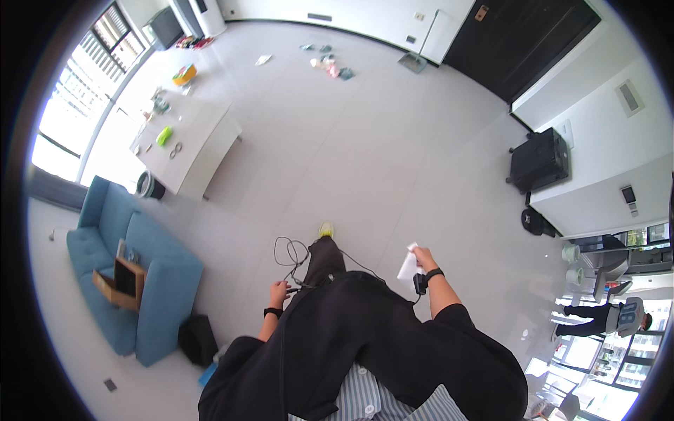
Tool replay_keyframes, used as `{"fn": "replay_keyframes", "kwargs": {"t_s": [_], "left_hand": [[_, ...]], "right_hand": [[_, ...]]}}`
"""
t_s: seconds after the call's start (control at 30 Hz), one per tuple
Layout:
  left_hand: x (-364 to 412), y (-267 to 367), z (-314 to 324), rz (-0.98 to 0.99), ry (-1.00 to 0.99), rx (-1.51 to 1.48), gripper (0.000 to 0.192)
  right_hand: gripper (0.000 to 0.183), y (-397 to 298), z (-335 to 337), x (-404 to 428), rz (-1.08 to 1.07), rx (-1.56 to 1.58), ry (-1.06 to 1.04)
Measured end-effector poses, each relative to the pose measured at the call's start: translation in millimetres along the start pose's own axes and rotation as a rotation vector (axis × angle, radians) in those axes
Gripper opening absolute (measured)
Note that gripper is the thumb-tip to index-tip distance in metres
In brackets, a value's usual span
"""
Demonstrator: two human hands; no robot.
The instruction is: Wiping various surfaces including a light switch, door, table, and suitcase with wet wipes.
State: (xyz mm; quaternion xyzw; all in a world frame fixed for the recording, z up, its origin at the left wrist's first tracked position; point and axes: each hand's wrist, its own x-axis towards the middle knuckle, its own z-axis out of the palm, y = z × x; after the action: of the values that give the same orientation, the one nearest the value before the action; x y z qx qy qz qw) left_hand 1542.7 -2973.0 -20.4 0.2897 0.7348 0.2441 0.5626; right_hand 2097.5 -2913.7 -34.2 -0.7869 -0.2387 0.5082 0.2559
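My right hand [423, 258] grips a thin white sheet [408, 267], perhaps paper or a cloth, which hangs down over the floor. A black strap with a small black box [419, 284] sits on that wrist, and a cable runs from the box. Lower left of my raised leg, my left hand [279, 294] is curled around a black cable [295, 289]. Loops of this cable [290, 251] dangle beyond the fingers. Another black band [273, 312] circles the left wrist. One pale yellow shoe [326, 229] shows ahead of me.
A white table [196, 142] with small items stands left, near a waste bin [150, 185] and a blue sofa [168, 287] bearing an open box [128, 287]. Scattered items [331, 68] and a long-handled dustpan [413, 62] are ahead. To the right are a black suitcase [539, 160] and another person [605, 318].
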Motion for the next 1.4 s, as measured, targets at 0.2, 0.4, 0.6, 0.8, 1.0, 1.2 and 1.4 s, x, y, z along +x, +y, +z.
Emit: {"fn": "replay_keyframes", "kwargs": {"t_s": [0.2,0.4,0.6,0.8,1.0,1.2,1.4], "left_hand": [[157.0,76.3,23.8,-0.240,0.062,-0.293,0.023],[272.7,187.3,64.2,0.056,-0.184,0.836,0.023],[402.5,391.4,148.8,-0.487,-0.097,0.081,0.030],[546.7,628.1,299.0,-0.287,-0.217,0.114,0.045],[545.2,845.2,532.8,0.126,-0.337,0.364,0.032],[447.3,1074.3,765.4,0.944,-0.742,0.436,0.042],[494.9,1204.3,915.1,0.669,-1.083,0.677,0.029]], "right_hand": [[0.043,-253.5,8.0,133.6,-0.516,-0.089,0.159],[0.028,-266.8,-102.3,239.3,0.060,0.552,0.061],[0.027,-340.9,-186.7,224.5,-0.381,1.039,0.292],[0.030,-403.2,-271.6,338.7,-0.233,1.359,0.468],[0.021,-581.1,-333.0,520.4,-0.187,0.044,0.086],[0.030,-839.8,-387.5,595.1,-0.469,-0.161,-0.360],[0.034,-914.1,-514.2,722.4,-0.583,-0.086,-0.292]]}}
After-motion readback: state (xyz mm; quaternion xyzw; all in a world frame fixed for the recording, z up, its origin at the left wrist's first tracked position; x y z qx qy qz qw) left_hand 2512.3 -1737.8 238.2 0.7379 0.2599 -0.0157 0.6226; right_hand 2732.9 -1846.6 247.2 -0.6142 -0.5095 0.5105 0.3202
